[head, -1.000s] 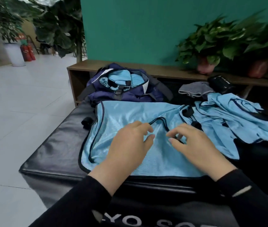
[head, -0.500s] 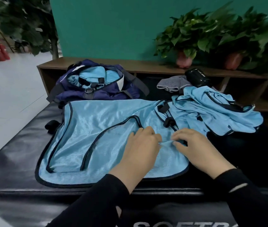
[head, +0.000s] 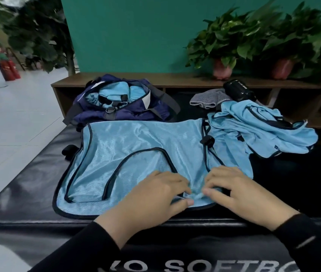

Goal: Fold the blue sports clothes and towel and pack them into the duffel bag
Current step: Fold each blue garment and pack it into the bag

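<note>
Your fingers point(head: 183, 183) are curling onto the vest point(head: 136, 154) at its near hem, left hand point(head: 151, 195) and right hand point(head: 240, 191) each pinching a bit of fabric, likely gathering an edge to fold. The vest is lying flat on the mat point(head: 28, 183); the bag point(head: 120, 107) is sitting open beyond, more blue clothes point(head: 263, 130) heaped far right.

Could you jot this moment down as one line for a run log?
step: folding vest | left hand: pinches near hem | right hand: pinches near hem | bag: open, behind
</note>
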The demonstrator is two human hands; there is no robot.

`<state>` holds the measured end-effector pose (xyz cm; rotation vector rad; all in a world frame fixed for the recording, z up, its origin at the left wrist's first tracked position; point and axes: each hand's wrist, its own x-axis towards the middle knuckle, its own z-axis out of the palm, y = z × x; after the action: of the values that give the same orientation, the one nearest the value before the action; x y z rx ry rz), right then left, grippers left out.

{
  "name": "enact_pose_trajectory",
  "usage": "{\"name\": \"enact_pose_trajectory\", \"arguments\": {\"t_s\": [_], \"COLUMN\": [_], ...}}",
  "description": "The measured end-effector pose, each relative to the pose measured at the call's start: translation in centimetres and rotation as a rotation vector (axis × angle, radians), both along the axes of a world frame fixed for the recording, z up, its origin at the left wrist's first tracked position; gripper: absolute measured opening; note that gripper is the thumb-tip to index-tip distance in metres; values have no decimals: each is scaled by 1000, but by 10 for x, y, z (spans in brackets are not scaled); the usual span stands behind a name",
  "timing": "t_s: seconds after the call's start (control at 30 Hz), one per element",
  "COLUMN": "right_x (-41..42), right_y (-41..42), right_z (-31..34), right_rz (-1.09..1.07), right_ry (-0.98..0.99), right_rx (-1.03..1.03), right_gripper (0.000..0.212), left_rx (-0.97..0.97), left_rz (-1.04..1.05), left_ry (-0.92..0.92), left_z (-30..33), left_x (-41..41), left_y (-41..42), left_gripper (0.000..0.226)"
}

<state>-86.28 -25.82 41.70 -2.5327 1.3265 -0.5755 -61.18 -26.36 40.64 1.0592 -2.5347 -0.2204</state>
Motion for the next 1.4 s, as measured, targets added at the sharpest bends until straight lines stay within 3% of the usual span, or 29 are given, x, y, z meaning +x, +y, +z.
{"name": "enact_pose_trajectory", "arguments": {"t_s": [0.1, 0.23, 0.4, 0.57, 0.77, 0.9, 1.03, 1.07, 1.17, 1.23, 1.4], "right_x": [-1, -2, -10, -3, 10, 14, 21, 23, 31, 36, 36], "right_y": [1, 5, 8, 9, 8, 3, 4, 5, 5, 5, 6], "right_z": [-4, -6, -1, -3, -7, -5, -3, -2, 2, 3, 13], "right_rz": [-24, -32, -22, -61, -120, -151, -174, -195, -285, -325, -388], "right_ry": [-41, 11, 34, 52, 42, 36, -22, -54, -130, -177, -336], "right_rx": [-66, 69, 151, 74, -90, -58, -53, -57, -47, -29, 62], "right_gripper": [37, 36, 47, 36, 10, 21, 19, 17, 11, 14, 20], "left_rx": [5, 33, -84, -176, -30, -41, -54, -46, -25, 9, 143], "left_rz": [8, -24, 24, 226, 283, 264, 293, 319, 451, 564, 562], "left_ry": [27, -39, 52, 63, -47, 23, 73, 85, 138, 206, 564], "left_z": [7, 4, 8, 8, -9, -6, -3, -3, -6, -6, 19], "left_x": [8, 22, 64, 140, 205, 207, 207, 206, 194, 187, 185], "left_y": [5, 9, 17, 18, 35, 33, 27, 27, 26, 27, 42], "left_gripper": [48, 43, 42, 45, 64, 63, 40, 41, 76, 79, 49]}}
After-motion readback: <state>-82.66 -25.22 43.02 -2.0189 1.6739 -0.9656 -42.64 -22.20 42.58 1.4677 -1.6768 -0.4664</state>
